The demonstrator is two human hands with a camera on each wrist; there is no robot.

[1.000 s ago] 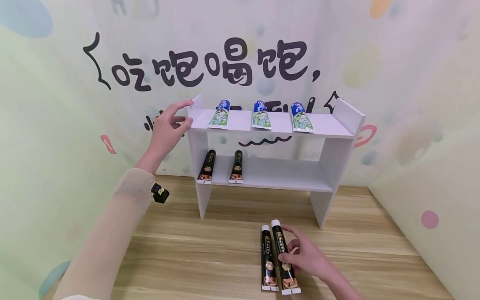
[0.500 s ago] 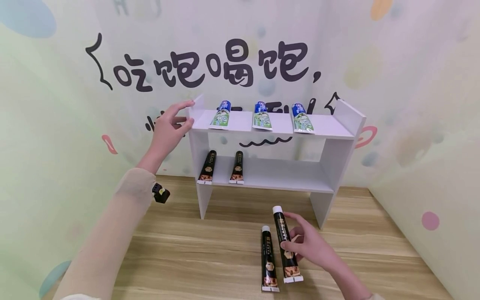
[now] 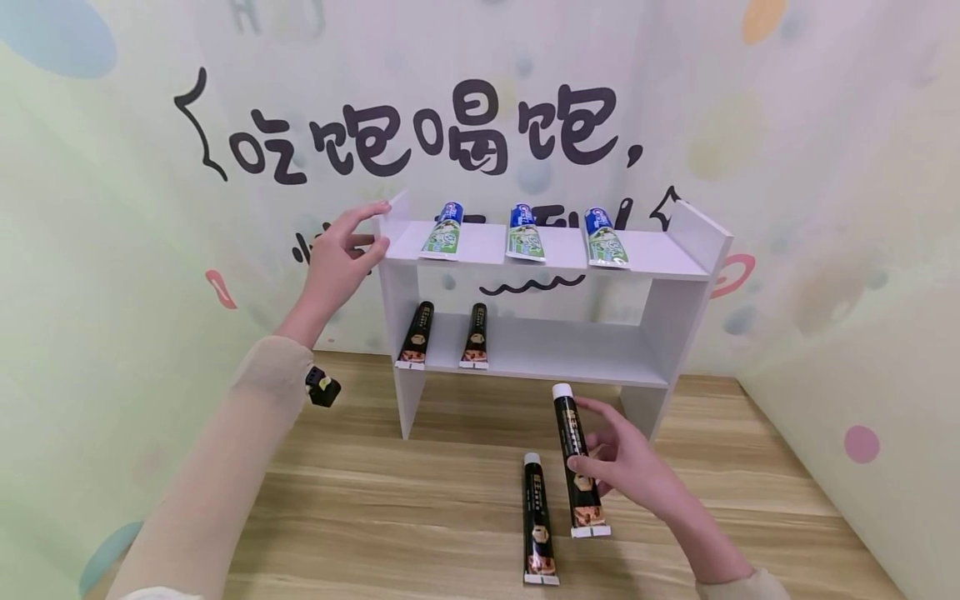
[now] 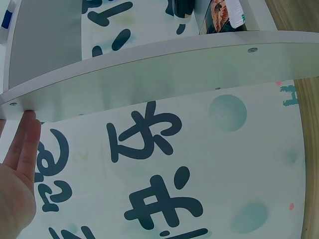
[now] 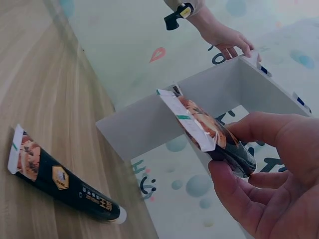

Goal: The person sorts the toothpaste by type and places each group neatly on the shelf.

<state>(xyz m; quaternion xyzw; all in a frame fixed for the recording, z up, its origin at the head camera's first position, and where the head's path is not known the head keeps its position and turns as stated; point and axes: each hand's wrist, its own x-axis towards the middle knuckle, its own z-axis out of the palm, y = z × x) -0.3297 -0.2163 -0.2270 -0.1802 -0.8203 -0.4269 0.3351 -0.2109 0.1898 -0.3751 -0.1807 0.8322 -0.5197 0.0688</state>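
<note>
In the head view my right hand (image 3: 626, 467) pinches a black toothpaste tube (image 3: 579, 462) between thumb and fingers, white cap pointing away. It is raised off the wooden table, in front of the white shelf (image 3: 555, 346). Another black tube (image 3: 538, 521) lies on the table to its left. At the shelf's upper left, my left hand (image 3: 337, 258) holds the side panel by its edge; in the left wrist view straight fingers (image 4: 27, 142) touch the panel's outer face. The right wrist view shows the held tube's crimped end (image 5: 187, 119) up close.
Several other tubes lie on the shelf: blue-and-green toothpaste tubes (image 3: 523, 233) along the top board, and two black tubes (image 3: 415, 337) (image 3: 475, 337) at the left of the middle board. Printed walls (image 3: 825, 250) stand behind and on both sides of the table (image 3: 360, 500).
My right hand has lifted the black toothpaste tube from beside the other one and moved it forward, toward the shelf. The left hand has stayed on the side panel.
</note>
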